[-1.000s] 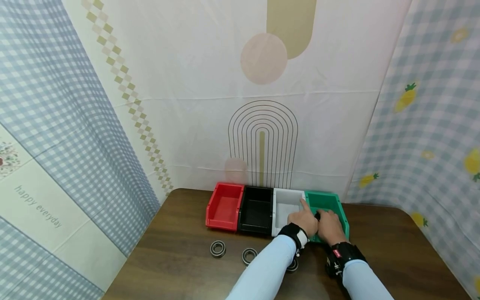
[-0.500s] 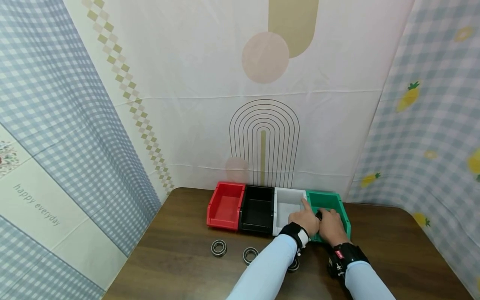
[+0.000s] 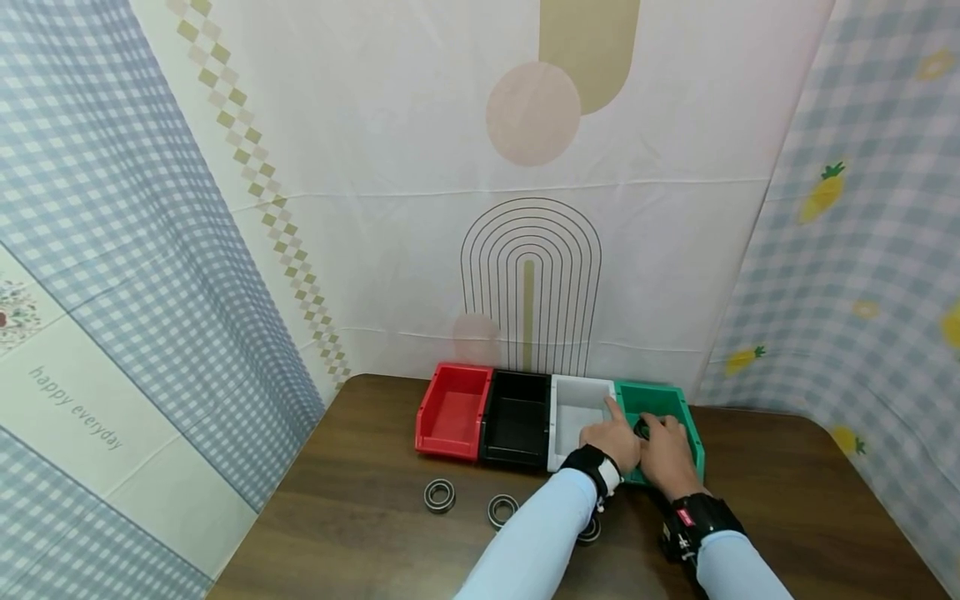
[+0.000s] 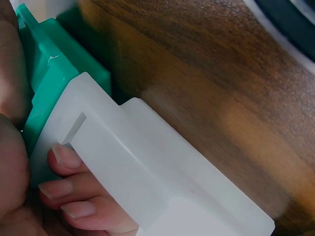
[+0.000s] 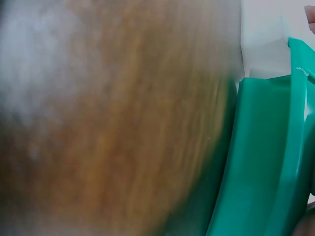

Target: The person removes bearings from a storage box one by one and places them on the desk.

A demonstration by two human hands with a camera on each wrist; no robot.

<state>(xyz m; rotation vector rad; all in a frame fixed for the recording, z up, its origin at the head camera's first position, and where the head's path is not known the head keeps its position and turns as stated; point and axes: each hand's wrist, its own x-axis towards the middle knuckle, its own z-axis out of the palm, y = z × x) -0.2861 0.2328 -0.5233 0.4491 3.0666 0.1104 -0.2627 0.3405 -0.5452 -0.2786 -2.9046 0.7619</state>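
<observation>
My left hand (image 3: 611,442) lies over the joint between the white bin (image 3: 573,408) and the green bin (image 3: 693,446), its index finger stretched along the rim. In the left wrist view, its other fingers (image 4: 81,189) curl inside the white bin, gripping the side wall. My right hand (image 3: 667,457) reaches into the green bin and pinches a dark ring-shaped bearing (image 3: 642,428). Most of that bearing is hidden by the fingers. Only bits of skin show at the right edge of the right wrist view, beside the green bin's wall (image 5: 258,152).
A red bin (image 3: 453,412) and a black bin (image 3: 516,421) continue the row leftward. In front on the brown table (image 3: 360,542) lie a steel bearing (image 3: 439,496), a second bearing (image 3: 503,511) and a third bearing (image 3: 589,529), the latter two partly behind the left sleeve.
The right hand has shifted slightly, and more of the dark bearing between its fingers shows. The left hand keeps its place on the bins. The head view has drifted a little.
</observation>
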